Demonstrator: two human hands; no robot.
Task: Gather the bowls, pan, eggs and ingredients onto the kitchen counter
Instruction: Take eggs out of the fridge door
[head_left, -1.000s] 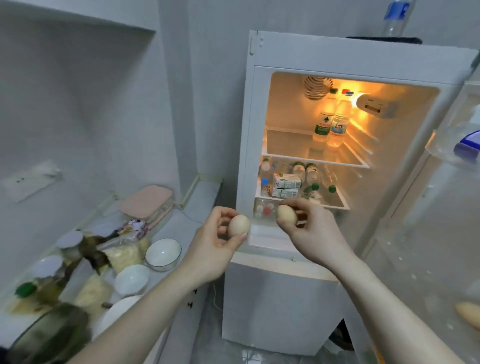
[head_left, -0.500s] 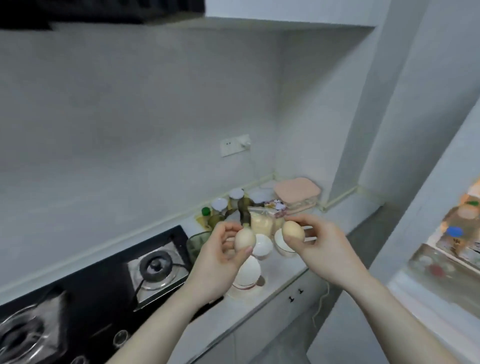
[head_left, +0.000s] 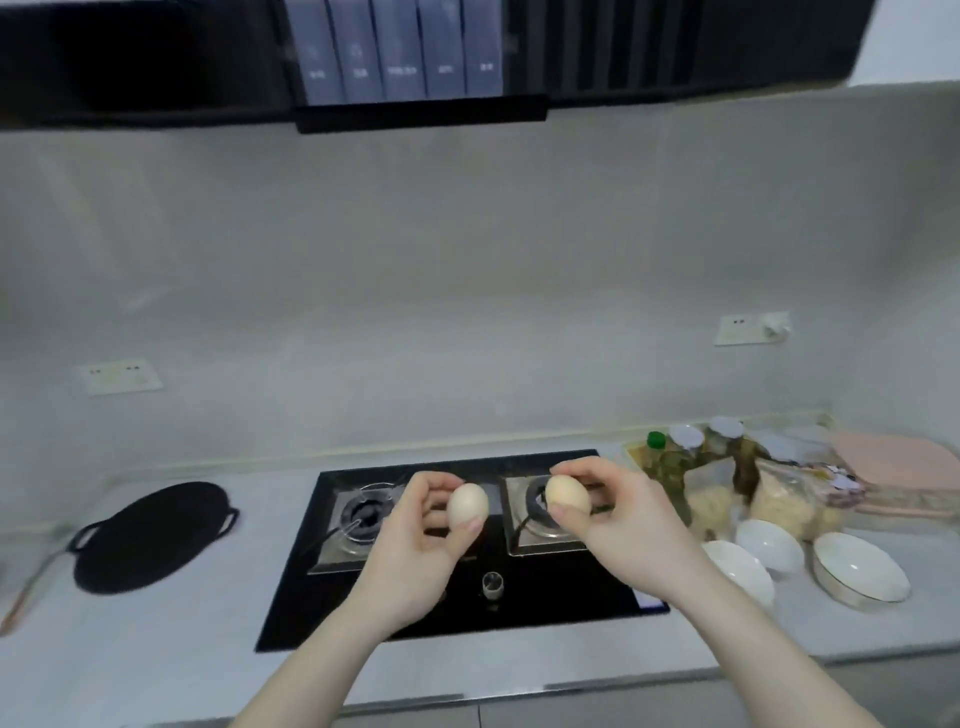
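The left hand pinches one egg and the right hand another egg, both above the gas hob. Three white bowls sit right of the right fingers; a black pan lies far left.

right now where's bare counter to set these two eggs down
Bare counter lies between the black pan and the stove, and along the front edge. The right end is crowded with bowls and ingredient bags.
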